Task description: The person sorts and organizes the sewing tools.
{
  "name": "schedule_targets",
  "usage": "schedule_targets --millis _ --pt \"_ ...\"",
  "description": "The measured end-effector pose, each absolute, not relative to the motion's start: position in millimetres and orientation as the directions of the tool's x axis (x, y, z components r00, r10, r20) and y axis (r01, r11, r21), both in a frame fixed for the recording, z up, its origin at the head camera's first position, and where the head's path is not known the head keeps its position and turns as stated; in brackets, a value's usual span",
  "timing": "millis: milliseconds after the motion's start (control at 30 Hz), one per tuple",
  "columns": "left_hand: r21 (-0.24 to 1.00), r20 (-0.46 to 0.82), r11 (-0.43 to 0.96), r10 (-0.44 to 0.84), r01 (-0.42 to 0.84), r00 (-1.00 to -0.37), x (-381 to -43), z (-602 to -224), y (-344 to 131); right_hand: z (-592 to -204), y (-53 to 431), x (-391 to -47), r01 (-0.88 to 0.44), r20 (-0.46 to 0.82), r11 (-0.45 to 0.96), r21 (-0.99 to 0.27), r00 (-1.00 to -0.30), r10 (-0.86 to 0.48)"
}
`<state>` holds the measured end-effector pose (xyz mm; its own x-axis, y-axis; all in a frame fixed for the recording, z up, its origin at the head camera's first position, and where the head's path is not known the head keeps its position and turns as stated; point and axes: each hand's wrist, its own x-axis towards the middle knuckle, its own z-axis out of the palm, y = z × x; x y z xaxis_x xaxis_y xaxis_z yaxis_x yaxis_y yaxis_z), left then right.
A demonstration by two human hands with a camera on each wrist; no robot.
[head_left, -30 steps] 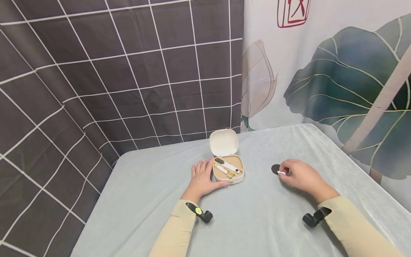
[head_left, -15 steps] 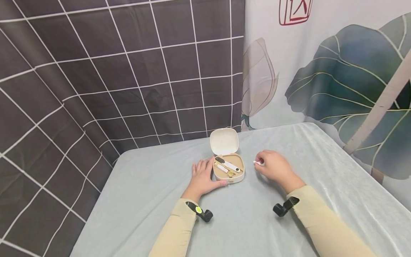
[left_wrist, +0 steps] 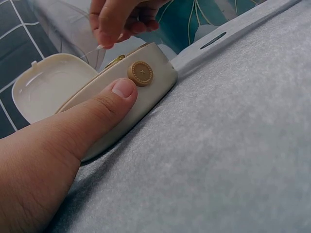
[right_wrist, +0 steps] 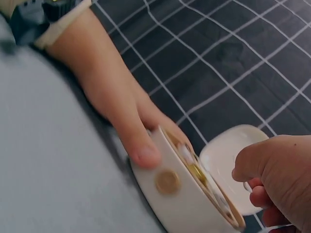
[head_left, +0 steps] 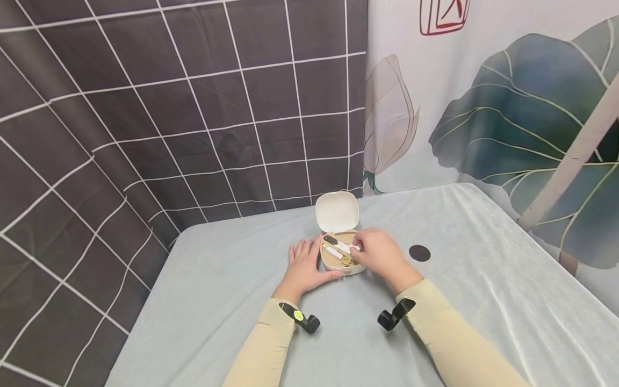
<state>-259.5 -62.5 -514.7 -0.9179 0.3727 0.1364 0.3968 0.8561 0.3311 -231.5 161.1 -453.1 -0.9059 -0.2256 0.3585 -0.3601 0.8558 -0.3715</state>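
Note:
A small white case [head_left: 353, 270] with a beige inside stands on the table, its hinged lid [head_left: 337, 212] raised. My left hand [head_left: 303, 274] rests against its left side, fingers straight and spread; the thumb [left_wrist: 109, 104] presses the front beside a round tan button [left_wrist: 141, 74]. Inside lie a black-and-white tool [head_left: 333, 242], a slim white piece [head_left: 332, 252] and a gold-coloured round part [head_left: 346, 261]. Over the case's right side, my right hand [head_left: 382, 255] pinches a small white item [left_wrist: 100, 47] with a thin, hair-like tip. Its kind is unclear, and fingers hide part of it.
A flat dark disc [head_left: 419, 253] lies on the pale blue cloth [head_left: 242, 301] to the right of the case. Behind the table hang a dark grid-patterned curtain [head_left: 217, 107] and a white cloth with a leaf print [head_left: 522, 107].
My right hand has moved left from the dark disc to the case, carrying the small white item, and the disc is uncovered. The left hand has stayed against the case.

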Motion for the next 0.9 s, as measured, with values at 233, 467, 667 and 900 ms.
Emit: schedule_targets --millis 233,467,667,900 --pt "0.333 0.135 0.854 0.377 0.4 -0.916 -259 -513 -62 -454 140 -228 -0.375 0.368 0.836 -0.402 -0.902 -0.227" --pt "0.332 0.143 0.85 0.383 0.408 -0.913 -260 -515 -65 -455 128 -226 -0.352 0.348 0.843 -0.407 -0.913 -0.214" --pt "0.34 0.162 0.838 0.396 0.427 -0.904 -260 -515 -66 -459 122 -225 -0.363 0.371 0.857 -0.366 -0.901 -0.224" --pt "0.32 0.172 0.844 0.395 0.43 -0.903 -261 -516 -64 -463 118 -223 -0.411 0.417 0.843 -0.346 -0.872 -0.254"
